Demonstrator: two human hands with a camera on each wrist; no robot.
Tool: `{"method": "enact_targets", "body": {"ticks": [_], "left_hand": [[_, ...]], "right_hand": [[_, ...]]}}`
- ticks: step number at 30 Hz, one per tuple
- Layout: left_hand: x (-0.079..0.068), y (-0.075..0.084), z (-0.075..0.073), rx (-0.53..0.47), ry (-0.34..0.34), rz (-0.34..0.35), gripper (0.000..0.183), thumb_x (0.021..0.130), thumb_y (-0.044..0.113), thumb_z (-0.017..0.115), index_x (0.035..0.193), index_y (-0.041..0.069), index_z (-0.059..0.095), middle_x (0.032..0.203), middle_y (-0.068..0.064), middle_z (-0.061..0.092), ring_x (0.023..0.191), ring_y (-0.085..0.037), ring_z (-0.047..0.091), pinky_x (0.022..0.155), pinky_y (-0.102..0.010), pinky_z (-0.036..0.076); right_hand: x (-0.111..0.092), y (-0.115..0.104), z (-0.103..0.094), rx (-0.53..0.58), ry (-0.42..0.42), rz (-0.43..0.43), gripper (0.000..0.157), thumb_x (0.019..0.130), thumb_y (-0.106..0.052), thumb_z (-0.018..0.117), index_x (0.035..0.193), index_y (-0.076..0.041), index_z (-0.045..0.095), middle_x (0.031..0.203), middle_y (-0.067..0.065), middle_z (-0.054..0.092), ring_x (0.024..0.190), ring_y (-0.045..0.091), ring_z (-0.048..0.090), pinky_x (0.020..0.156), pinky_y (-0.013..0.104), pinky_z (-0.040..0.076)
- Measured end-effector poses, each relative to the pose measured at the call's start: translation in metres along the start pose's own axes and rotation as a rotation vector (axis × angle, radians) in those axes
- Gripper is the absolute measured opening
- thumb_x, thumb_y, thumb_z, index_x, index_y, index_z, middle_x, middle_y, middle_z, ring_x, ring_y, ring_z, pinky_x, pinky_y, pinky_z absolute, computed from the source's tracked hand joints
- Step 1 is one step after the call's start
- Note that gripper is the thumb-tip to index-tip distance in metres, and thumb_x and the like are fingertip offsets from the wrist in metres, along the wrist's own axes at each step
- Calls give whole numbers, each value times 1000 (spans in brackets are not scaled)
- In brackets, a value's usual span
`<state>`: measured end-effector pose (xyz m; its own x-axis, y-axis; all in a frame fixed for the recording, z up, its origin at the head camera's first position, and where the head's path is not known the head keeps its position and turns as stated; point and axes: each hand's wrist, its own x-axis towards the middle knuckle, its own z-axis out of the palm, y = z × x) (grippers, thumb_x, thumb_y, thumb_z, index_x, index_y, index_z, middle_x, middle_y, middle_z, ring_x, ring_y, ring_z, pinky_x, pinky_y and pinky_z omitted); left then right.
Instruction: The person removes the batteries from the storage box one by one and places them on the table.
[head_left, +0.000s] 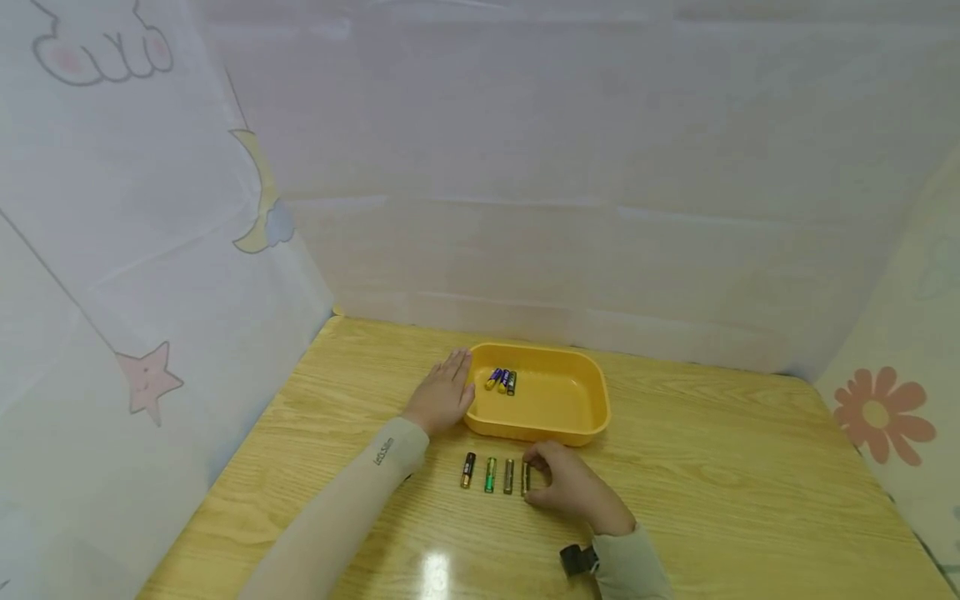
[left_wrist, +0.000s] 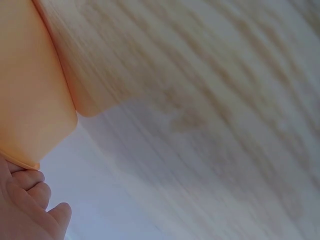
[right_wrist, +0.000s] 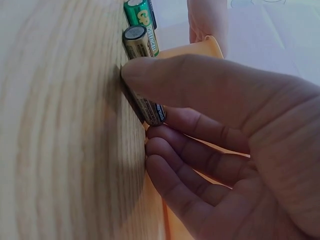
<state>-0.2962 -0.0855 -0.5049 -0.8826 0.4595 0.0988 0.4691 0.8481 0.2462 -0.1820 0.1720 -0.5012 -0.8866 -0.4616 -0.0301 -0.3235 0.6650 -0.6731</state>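
Note:
A yellow plastic tray (head_left: 555, 432) stands on the table, with several batteries lying inside at its left. My left hand (head_left: 438, 402) holds the tray's left side, its thumb over the rim and its fingers along the outside. In front of the tray, several batteries lie in a row: a black-and-copper one (head_left: 468, 471), a green one (head_left: 491, 475) and a gold one (head_left: 509, 477). At the row's right end, my right hand (head_left: 572, 487) pinches another gold battery (right_wrist: 154, 111) between thumb and fingers. The thumb hides part of it in the right wrist view.
The wood-grain table (head_left: 720, 467) extends to both sides of the tray. Pale printed sheets (head_left: 525, 183) rise behind the table and at its left and right edges. A black strap device (head_left: 576, 560) sits at the right wrist.

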Motion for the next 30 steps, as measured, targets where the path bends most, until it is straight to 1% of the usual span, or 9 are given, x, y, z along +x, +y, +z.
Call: {"method": "enact_targets", "body": {"ticks": [4,7,9,13,17,20,23,26,30], "left_hand": [[0,0,-1,3,2,1,64,110,37,24,162,2,11,168,-14,11,155,-27,10,125,-49,16],[-1,1,-2,19,6,10,65,110,39,20,161,1,13,168,-15,13,155,-28,11,125,-50,17],[-2,2,-3,21,7,14,65,110,39,21,161,0,14,168,-16,15,155,-29,13,125,-50,18],[-3,3,-4,23,-13,4,64,110,39,21,161,0,12,168,-15,12,155,-28,11,125,-49,17],[-2,3,-4,26,-5,5,65,110,38,21,161,0,13,168,-15,13,155,-29,12,125,-49,18],[-2,4,-4,19,1,6,64,110,36,25,161,0,14,168,-15,14,155,-29,13,125,-49,18],[-3,4,-4,19,-11,-1,63,110,34,27,161,1,12,168,-14,12,155,-28,10,125,-49,17],[-2,4,-4,20,-8,0,62,110,33,29,161,0,14,168,-14,12,155,-28,11,125,-49,17],[-2,5,-6,41,-14,5,63,110,35,26,161,0,13,168,-15,13,155,-28,11,126,-47,16]], "right_hand": [[0,0,-1,4,-3,0,43,77,-7,88,113,-2,65,112,8,64,103,23,60,90,46,54],[0,0,-1,7,-8,6,43,77,-7,87,114,-1,65,112,8,63,104,23,60,91,48,54],[0,0,-1,14,-15,9,44,77,-7,87,114,-1,64,113,9,63,104,24,60,92,49,53],[-1,1,-1,38,-23,12,46,77,-7,87,116,0,64,115,10,62,106,27,60,93,50,53],[-1,2,-1,54,-27,10,46,78,-6,87,116,1,64,115,11,62,106,27,60,94,51,52],[-2,2,-2,53,-30,11,47,78,-6,87,117,1,63,116,11,63,106,27,60,93,51,52],[-2,1,-3,53,-34,17,48,78,-8,87,118,2,63,117,11,63,107,27,60,94,50,52],[-3,-1,-4,50,-32,26,49,78,-9,87,119,3,63,117,12,64,108,28,61,95,50,52],[-4,-3,-6,27,-12,28,45,81,-10,84,119,3,64,116,11,66,108,27,62,96,50,52]]}}
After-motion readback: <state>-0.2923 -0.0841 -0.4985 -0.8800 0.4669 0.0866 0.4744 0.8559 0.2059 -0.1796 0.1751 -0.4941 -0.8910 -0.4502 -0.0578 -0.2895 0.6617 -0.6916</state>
